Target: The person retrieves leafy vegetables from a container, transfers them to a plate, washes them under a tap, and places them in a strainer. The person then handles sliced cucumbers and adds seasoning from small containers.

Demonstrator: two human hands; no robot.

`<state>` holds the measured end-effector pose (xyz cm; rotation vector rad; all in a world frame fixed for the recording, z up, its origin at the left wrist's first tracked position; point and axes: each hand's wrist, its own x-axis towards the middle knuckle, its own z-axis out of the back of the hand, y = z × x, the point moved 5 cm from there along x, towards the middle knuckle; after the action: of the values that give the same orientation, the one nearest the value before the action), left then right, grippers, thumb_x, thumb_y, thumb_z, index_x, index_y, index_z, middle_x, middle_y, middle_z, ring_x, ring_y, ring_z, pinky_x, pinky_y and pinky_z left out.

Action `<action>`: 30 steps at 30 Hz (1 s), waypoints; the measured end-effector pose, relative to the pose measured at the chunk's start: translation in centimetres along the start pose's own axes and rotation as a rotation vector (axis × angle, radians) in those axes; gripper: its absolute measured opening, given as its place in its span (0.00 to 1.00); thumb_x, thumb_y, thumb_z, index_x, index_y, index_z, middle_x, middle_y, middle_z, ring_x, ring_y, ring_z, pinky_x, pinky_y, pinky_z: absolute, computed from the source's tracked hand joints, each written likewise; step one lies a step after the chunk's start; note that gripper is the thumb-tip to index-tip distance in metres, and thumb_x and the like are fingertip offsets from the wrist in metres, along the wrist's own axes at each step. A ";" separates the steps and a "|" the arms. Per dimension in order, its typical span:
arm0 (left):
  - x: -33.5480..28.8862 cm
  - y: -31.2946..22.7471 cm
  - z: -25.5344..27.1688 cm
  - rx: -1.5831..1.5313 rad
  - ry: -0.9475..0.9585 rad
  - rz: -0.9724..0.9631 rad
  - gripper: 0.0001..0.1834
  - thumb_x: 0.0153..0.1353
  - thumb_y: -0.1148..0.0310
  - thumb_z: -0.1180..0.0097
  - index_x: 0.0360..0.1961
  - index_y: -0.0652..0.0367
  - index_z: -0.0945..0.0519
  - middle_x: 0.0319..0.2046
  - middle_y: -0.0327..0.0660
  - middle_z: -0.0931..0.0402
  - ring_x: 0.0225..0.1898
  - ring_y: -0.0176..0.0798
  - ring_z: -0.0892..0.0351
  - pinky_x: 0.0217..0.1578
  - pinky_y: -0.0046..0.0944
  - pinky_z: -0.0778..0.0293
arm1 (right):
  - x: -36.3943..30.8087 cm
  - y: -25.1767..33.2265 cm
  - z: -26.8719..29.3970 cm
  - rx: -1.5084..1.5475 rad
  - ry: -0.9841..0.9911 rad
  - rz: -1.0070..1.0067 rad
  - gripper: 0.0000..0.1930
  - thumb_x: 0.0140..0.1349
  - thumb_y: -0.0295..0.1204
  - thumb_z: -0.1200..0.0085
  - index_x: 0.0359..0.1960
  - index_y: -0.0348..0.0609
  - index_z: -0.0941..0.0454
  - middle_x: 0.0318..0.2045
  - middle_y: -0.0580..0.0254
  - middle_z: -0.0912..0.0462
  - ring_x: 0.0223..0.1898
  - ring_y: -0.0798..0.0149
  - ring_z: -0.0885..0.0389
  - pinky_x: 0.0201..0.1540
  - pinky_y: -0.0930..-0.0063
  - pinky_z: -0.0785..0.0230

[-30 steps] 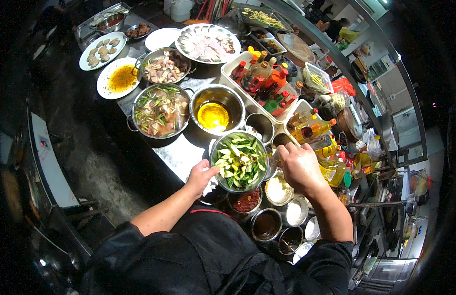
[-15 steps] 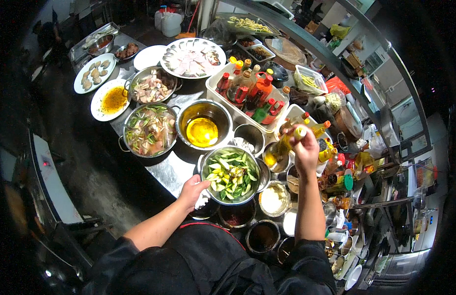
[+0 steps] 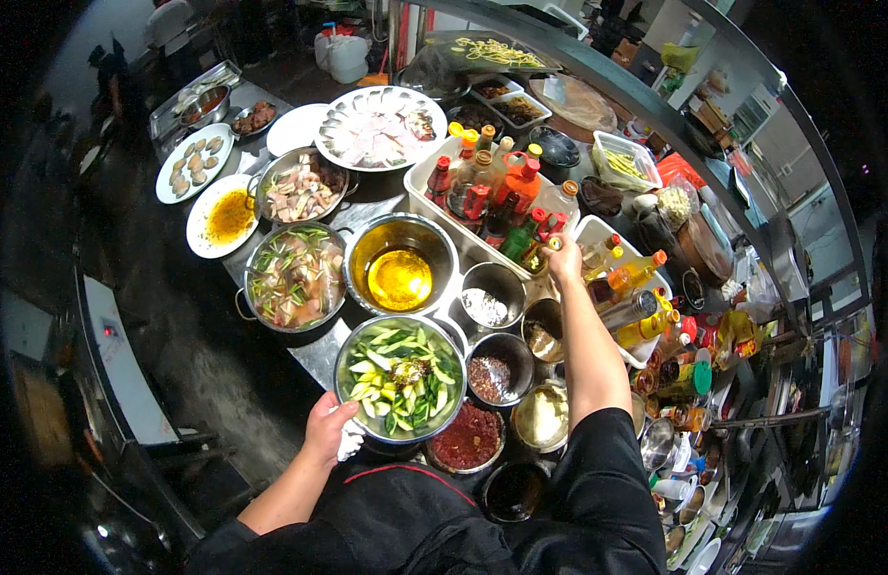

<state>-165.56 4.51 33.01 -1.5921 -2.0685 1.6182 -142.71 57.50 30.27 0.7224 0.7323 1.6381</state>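
Observation:
My left hand [image 3: 326, 428] is closed on the rim of a steel bowl [image 3: 448, 422], holding it near my body. Cut green cucumber pieces [image 3: 379, 366] fill the bowl, with a dark, chopped seasoning heaped at their middle. A bit of white cloth [image 3: 351, 441] shows beside my fingers. Out to the right, my right hand [image 3: 563, 261] is closed around the capped top of a bottle, at the near edge of a white bin [image 3: 478, 247] of sauce bottles. Most of that bottle is hidden by my hand and the bottles around it.
Seasoning pots, including one of red paste [image 3: 468, 438], stand right of the bowl. Beyond it are a steel bowl of yellow oil [image 3: 399, 280] and a pot of meat and scallions [image 3: 293, 278]. A second bottle bin [image 3: 590, 228] lies under my right forearm's reach.
My right hand has moved left and away from me with the bottle, to the bin's edge. The cucumber bowl in my left hand has shifted left and nearer to me.

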 end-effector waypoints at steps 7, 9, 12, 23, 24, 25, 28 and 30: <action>-0.8 -0.4 2.0 0.040 -0.099 -0.013 0.06 0.61 0.72 0.42 0.37 0.59 0.25 0.37 0.39 0.21 0.37 0.31 0.23 0.43 0.33 0.26 | -0.6 7.0 0.4 -0.303 -0.287 0.412 0.19 0.54 0.29 0.38 0.47 0.39 0.27 0.40 0.50 0.22 0.45 0.46 0.24 0.49 0.57 0.32; -0.9 -0.3 2.2 -0.017 -0.097 -0.001 0.06 0.61 0.72 0.42 0.37 0.59 0.25 0.36 0.39 0.21 0.37 0.31 0.23 0.42 0.33 0.26 | -0.8 9.5 0.1 -0.401 -0.325 0.551 0.14 0.55 0.30 0.38 0.42 0.41 0.25 0.36 0.52 0.22 0.43 0.47 0.24 0.47 0.57 0.32; -1.2 -0.3 2.5 -0.022 -0.114 -0.005 0.06 0.61 0.73 0.42 0.37 0.59 0.25 0.36 0.39 0.21 0.37 0.31 0.23 0.42 0.33 0.25 | -0.4 10.4 -1.3 -0.638 -0.133 0.438 0.13 0.54 0.34 0.36 0.36 0.43 0.25 0.32 0.51 0.20 0.39 0.46 0.23 0.43 0.55 0.31; -0.6 -0.2 4.3 -0.088 -0.062 -0.008 0.07 0.60 0.73 0.42 0.38 0.60 0.25 0.35 0.39 0.20 0.35 0.32 0.21 0.40 0.34 0.24 | -7.1 16.4 14.0 0.257 -0.286 0.567 0.08 0.60 0.20 0.41 0.38 0.42 0.27 0.36 0.63 0.20 0.36 0.69 0.22 0.43 0.78 0.30; -0.4 -0.3 4.2 -0.106 -0.046 0.001 0.07 0.60 0.73 0.43 0.39 0.60 0.25 0.36 0.39 0.20 0.35 0.32 0.21 0.40 0.34 0.24 | -8.0 17.0 16.5 0.342 -0.327 0.600 0.08 0.61 0.20 0.42 0.39 0.42 0.28 0.38 0.61 0.21 0.36 0.67 0.21 0.42 0.77 0.28; -0.1 -0.6 4.1 -0.070 -0.018 -0.021 0.08 0.61 0.73 0.44 0.40 0.61 0.25 0.36 0.40 0.20 0.36 0.32 0.21 0.41 0.34 0.24 | -8.8 17.4 18.8 0.447 -0.370 0.616 0.08 0.63 0.20 0.44 0.40 0.43 0.29 0.40 0.60 0.21 0.36 0.65 0.20 0.41 0.75 0.25; 0.6 -1.1 3.3 -0.088 0.066 -0.031 0.10 0.61 0.73 0.44 0.44 0.63 0.24 0.38 0.40 0.20 0.37 0.32 0.21 0.42 0.33 0.25 | -11.0 17.8 22.9 0.898 -0.252 0.419 0.08 0.67 0.22 0.49 0.44 0.42 0.34 0.40 0.56 0.21 0.39 0.53 0.16 0.39 0.64 0.18; 1.1 -1.1 3.1 -0.021 0.064 0.009 0.11 0.62 0.73 0.45 0.45 0.63 0.24 0.39 0.40 0.20 0.38 0.32 0.21 0.42 0.33 0.25 | -12.0 18.8 23.7 0.861 -0.257 0.337 0.08 0.68 0.23 0.50 0.45 0.42 0.33 0.39 0.56 0.21 0.37 0.51 0.16 0.38 0.59 0.18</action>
<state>-168.68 3.34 31.89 -1.6387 -2.0563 1.5328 -133.45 44.69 58.71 1.7096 1.1803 1.4418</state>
